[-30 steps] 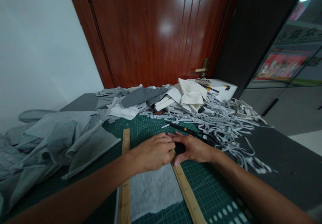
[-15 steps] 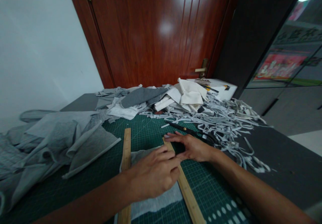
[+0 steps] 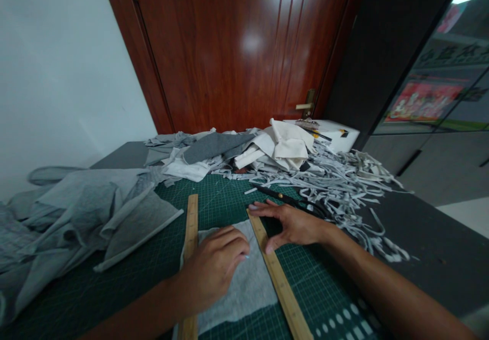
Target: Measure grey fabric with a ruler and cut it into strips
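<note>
Far left: heap of grey fabric [image 3: 87, 212] piled loose on the green cutting mat [image 3: 328, 289], uncut as far as I can see. Next, the left wooden ruler [image 3: 190, 238] lies lengthwise on the mat along the left edge of the grey cloth piece [image 3: 248, 284]. Left hand [image 3: 214, 268] rests palm-down on that cloth piece, fingers half curled and pressing flat, gripping nothing. The cloth sits flat between the two rulers, its near edge ragged. Right wooden ruler [image 3: 277, 273] runs diagonally along the cloth's right edge. Right hand [image 3: 294, 224] is spread wide, fingertips down by the far end of that ruler, thumb near its edge, nothing grasped. Just beyond the right hand, black scissors [image 3: 292, 202] lie on the mat, untouched. Behind and to the right: big pile of cut grey strips [image 3: 344, 187], plus folded white fabric [image 3: 286, 146] near the door.

Judgement: many strips are already done; this piece looks laid out and framed by rulers, not yet cut. Plenty of fabric is left.
</note>
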`<state>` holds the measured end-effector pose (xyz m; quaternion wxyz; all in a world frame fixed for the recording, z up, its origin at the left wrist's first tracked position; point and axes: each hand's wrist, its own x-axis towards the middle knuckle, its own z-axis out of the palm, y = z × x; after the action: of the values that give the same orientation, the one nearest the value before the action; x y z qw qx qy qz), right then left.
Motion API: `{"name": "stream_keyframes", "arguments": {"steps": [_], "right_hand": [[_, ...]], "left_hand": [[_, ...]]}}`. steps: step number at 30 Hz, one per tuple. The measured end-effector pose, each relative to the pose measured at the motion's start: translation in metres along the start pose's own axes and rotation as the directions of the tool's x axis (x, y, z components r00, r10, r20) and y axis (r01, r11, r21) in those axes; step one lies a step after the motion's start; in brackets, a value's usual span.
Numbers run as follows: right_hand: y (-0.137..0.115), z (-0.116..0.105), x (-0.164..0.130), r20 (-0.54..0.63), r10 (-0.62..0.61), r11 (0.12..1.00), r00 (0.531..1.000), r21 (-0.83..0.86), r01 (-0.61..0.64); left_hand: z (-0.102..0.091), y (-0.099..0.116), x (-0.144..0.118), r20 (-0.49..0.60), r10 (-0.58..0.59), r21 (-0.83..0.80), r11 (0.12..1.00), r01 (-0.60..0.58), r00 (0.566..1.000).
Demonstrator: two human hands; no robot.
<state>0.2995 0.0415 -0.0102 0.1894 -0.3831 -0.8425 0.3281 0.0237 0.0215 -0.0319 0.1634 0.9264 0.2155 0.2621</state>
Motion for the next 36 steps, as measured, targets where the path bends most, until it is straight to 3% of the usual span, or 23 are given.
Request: {"name": "stream_keyframes", "arguments": {"steps": [6, 12, 17, 27, 36], "right_hand": [[0.0, -0.001, -0.001, 0.036, 0.013, 1.0, 0.999, -0.01, -0.013], [0.002, 0.001, -0.002, 0.013, 0.007, 1.0, 1.0, 0.011, -0.007], [0.003, 0.002, -0.001, 0.003, -0.022, 0.999, 1.0, 0.039, 0.022], [0.003, 0.001, 0.0, 0.007, -0.031, 0.998, 1.0, 0.057, 0.03], [0.002, 0.001, 0.0, 0.012, -0.006, 0.998, 1.0, 0.056, 0.005]], "left_hand": [[-0.004, 0.0, 0.003, 0.016, 0.042, 0.061, 0.997, -0.043, 0.999], [-0.014, -0.003, 0.036, 0.029, 0.201, 0.168, 0.965, -0.203, 0.979], [-0.013, -0.01, 0.057, 0.103, 0.286, 0.208, 0.93, -0.302, 0.953], [-0.014, -0.014, 0.069, 0.244, 0.4, 0.298, 0.836, -0.461, 0.883], [-0.011, 0.001, 0.071, 0.287, 0.467, 0.392, 0.74, -0.548, 0.836]]}}
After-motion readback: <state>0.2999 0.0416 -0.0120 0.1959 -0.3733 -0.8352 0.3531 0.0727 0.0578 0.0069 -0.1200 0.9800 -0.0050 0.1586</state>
